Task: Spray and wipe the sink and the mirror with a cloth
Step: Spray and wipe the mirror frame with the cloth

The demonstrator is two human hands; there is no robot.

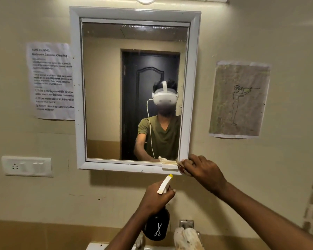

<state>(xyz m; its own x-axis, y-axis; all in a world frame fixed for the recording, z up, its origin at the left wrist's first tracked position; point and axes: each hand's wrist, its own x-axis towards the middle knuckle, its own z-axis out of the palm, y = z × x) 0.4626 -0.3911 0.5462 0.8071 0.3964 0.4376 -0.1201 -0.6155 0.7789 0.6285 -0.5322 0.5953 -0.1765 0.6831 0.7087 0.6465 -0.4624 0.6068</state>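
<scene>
The white-framed mirror [134, 91] hangs on the beige wall in front of me. My left hand [157, 197] grips the neck of a black spray bottle [157, 230] below the mirror, its white and yellow nozzle [165, 184] aimed up at the frame. My right hand [202, 172] has its fingers curled on the mirror frame's lower right corner, beside a small white handle [169, 166]. A dirty whitish cloth [186, 239] is draped over the tap. Only a strip of the white sink rim [96, 247] shows at the bottom edge.
A printed task sheet [51, 82] is taped left of the mirror and a drawing [239, 100] to its right. A switch and socket plate [27, 166] sits low on the left wall. A metal tap mount [186, 223] rises behind the sink.
</scene>
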